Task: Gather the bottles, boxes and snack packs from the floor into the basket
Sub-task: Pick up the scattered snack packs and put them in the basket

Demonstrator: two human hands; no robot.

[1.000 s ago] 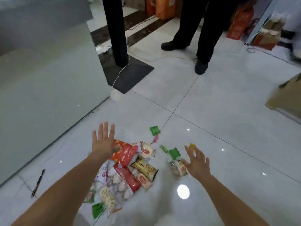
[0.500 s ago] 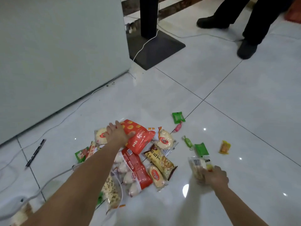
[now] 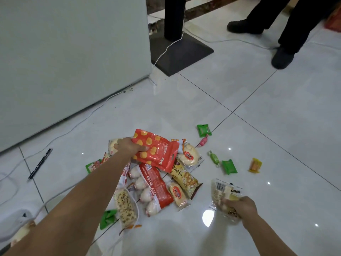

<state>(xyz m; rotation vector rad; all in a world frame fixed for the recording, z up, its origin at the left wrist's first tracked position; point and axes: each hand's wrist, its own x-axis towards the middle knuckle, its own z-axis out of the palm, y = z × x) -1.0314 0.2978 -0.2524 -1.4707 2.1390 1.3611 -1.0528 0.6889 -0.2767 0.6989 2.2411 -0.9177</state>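
Observation:
A heap of snack packs lies on the white tiled floor. My left hand (image 3: 129,147) grips the upper corner of a big red-orange pouch (image 3: 158,152) on top of the heap. My right hand (image 3: 239,206) is closed on a clear pack of pale biscuits (image 3: 224,193) to the right of the heap. Under the pouch lie a red bag of white buns (image 3: 153,189), a yellow cracker pack (image 3: 184,178) and a seeded bar pack (image 3: 125,206). Small green sachets (image 3: 203,129) (image 3: 229,166), candies (image 3: 214,158) and a yellow sachet (image 3: 255,165) are scattered to the right. No basket is in view.
A pale cabinet wall (image 3: 70,61) stands at the left with a white cable (image 3: 77,124) along its foot. A black stand base (image 3: 181,52) is behind. A person's dark legs and shoes (image 3: 282,56) stand at the top right. A black pen (image 3: 39,163) lies at the left.
My view has dropped closer to the floor. My left hand went from open above the heap to gripping the red pouch. My right hand closed on the clear biscuit pack.

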